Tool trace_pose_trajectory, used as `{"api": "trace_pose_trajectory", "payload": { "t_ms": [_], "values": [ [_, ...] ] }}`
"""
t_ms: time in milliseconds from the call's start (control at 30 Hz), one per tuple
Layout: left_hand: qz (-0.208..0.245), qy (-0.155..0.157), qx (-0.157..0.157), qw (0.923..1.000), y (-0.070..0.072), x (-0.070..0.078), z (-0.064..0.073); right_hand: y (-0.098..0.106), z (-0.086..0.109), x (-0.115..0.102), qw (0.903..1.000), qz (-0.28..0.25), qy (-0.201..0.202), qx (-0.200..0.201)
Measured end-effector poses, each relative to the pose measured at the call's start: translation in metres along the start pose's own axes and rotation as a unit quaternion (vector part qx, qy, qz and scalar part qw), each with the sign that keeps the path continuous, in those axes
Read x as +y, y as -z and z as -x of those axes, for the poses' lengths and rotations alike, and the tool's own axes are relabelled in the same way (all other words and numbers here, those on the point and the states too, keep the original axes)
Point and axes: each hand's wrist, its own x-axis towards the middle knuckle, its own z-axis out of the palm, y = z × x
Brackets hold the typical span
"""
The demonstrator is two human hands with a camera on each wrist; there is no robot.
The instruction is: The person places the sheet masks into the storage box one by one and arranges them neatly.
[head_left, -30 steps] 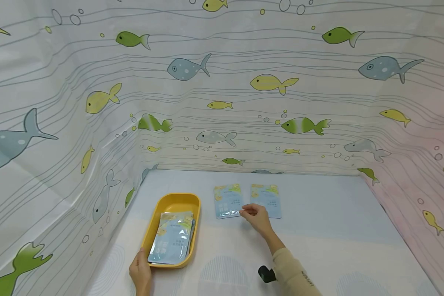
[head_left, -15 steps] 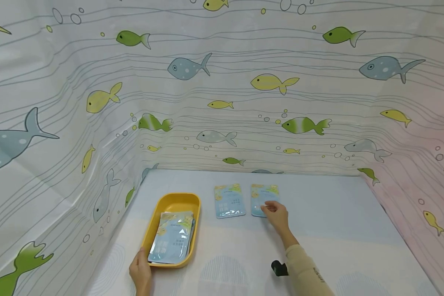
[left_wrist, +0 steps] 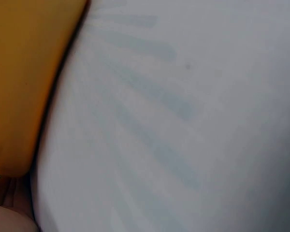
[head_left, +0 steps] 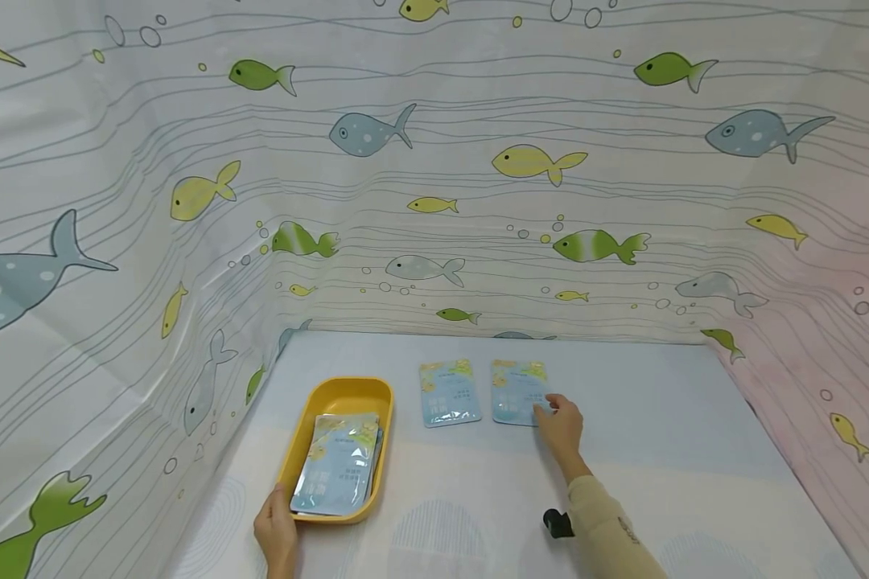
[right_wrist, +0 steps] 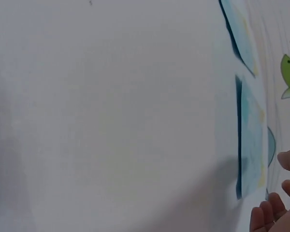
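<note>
My left hand grips the near left corner of a yellow tray; the tray's side and part of that hand show in the left wrist view. Inside the tray lies a small stack of light-blue flat sachets. On the table, two similar sachets lie flat side by side, a left one and a right one. My right hand is at the right sachet's near right corner. In the right wrist view, the right hand's thumb and fingers stand apart, with nothing between them.
A pale patterned cloth covers the table. Fish-printed sheeting rises behind it and at both sides. A small black device sits beside the right sleeve.
My right hand has moved right, from the left sachet's corner across to the near right corner of the right sachet, which now shows more fully. The left hand and tray have stayed put.
</note>
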Motion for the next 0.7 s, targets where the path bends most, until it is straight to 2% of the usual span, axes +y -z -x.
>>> {"api": "trace_pose_trajectory", "payload": {
  "t_ms": [133, 267, 433, 700],
  "values": [
    [-0.01, 0.005, 0.004, 0.9999, 0.0, 0.001, 0.0, 0.001, 0.0, 0.004, 0.9992, 0.037, -0.009, -0.01],
    [-0.01, 0.005, 0.006, 0.9999, -0.001, 0.001, 0.0, -0.001, 0.001, 0.009, 0.9973, 0.058, -0.035, -0.03],
    [0.005, -0.004, 0.003, 1.0, -0.001, -0.001, -0.001, -0.004, -0.001, 0.012, 0.9954, 0.065, -0.055, -0.043],
    [0.014, 0.0, 0.001, 0.9999, 0.0, -0.001, 0.0, -0.002, -0.008, 0.016, 0.9945, 0.072, -0.057, -0.051]
  ]
}}
